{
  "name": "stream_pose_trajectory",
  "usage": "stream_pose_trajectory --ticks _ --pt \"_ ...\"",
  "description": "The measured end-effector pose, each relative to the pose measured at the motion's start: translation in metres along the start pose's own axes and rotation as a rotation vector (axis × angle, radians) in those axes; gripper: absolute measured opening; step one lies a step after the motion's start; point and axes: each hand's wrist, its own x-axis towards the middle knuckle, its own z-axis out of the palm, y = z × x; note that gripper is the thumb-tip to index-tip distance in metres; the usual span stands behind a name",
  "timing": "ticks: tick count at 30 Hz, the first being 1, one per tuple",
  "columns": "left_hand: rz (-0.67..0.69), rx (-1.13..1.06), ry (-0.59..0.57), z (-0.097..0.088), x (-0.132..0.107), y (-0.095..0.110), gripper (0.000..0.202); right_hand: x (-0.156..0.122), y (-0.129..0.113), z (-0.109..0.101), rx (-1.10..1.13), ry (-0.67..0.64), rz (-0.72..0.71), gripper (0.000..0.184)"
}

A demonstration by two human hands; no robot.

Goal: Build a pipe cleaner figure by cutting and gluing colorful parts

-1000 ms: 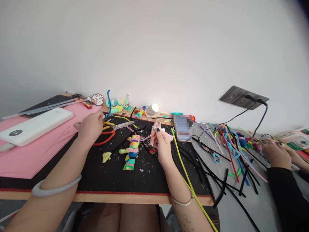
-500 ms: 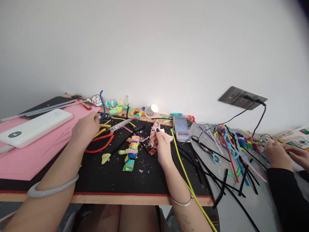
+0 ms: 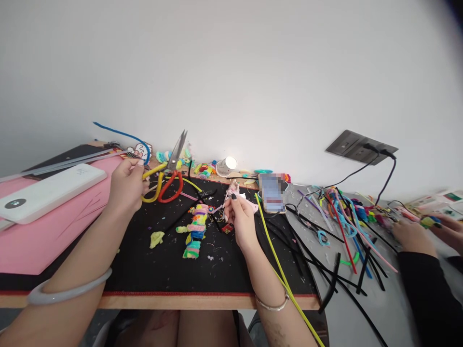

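Note:
My left hand (image 3: 126,185) is closed on a bundle of pipe cleaners, a blue pipe cleaner (image 3: 123,134) arching up and left and a yellow one below. Red-handled scissors (image 3: 172,166) hang up with that bundle, blades pointing upward above the black mat (image 3: 173,260). My right hand (image 3: 239,214) pinches a small pink pipe-cleaner figure (image 3: 233,189) at the mat's middle. A multicoloured pipe-cleaner doll (image 3: 193,229) lies on the mat between my hands. A yellow scrap (image 3: 157,238) lies to its left.
A white power bank (image 3: 43,190) rests on pink paper (image 3: 32,236) at left. A phone (image 3: 272,193) and paper cup (image 3: 226,166) stand at the back. Long yellow stem (image 3: 282,270) and several black and coloured stems (image 3: 347,231) lie right. Another person's hands (image 3: 415,233) work at far right.
My left hand has lifted the blue and yellow pipe cleaners off the mat, and the scissors have come up with them, blades now pointing upward. My right hand has stayed put.

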Motion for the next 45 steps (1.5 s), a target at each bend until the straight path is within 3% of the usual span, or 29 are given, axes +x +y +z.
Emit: stream_pose_trajectory --ticks 9,13,18,24,28,33,35,39,45 --pt "-0.114 -0.351 -0.362 0.012 -0.013 0.013 0.009 0.001 0.000 0.003 0.023 -0.029 -0.065 0.021" --pt "-0.285 -0.471 -0.532 0.024 -0.028 0.015 0.011 0.003 0.001 0.001 0.012 -0.002 -0.097 0.022" --pt "-0.429 -0.469 -0.676 0.041 -0.045 0.008 0.012 -0.002 -0.002 0.003 0.138 -0.263 0.035 0.025" --pt "-0.376 -0.346 -0.812 0.051 -0.062 0.001 0.016 -0.009 -0.009 0.005 0.126 -0.468 0.105 0.038" --pt "-0.239 -0.204 -0.830 0.057 -0.069 0.001 0.019 -0.012 -0.014 0.007 0.083 -0.542 0.013 0.031" --pt "0.156 0.052 -0.708 0.058 -0.061 0.004 0.022 -0.011 -0.009 0.003 0.013 -0.313 -0.086 0.035" --pt "0.253 0.161 -0.643 0.055 -0.055 0.004 0.024 -0.007 -0.006 -0.001 -0.011 -0.240 -0.071 0.033" --pt "0.315 0.215 -0.557 0.049 -0.044 -0.001 0.023 -0.001 -0.006 -0.010 -0.226 -0.131 -0.075 0.025" --pt "0.320 0.114 -0.498 0.048 -0.038 -0.012 0.019 0.001 -0.014 -0.015 -0.480 -0.123 -0.128 0.021"
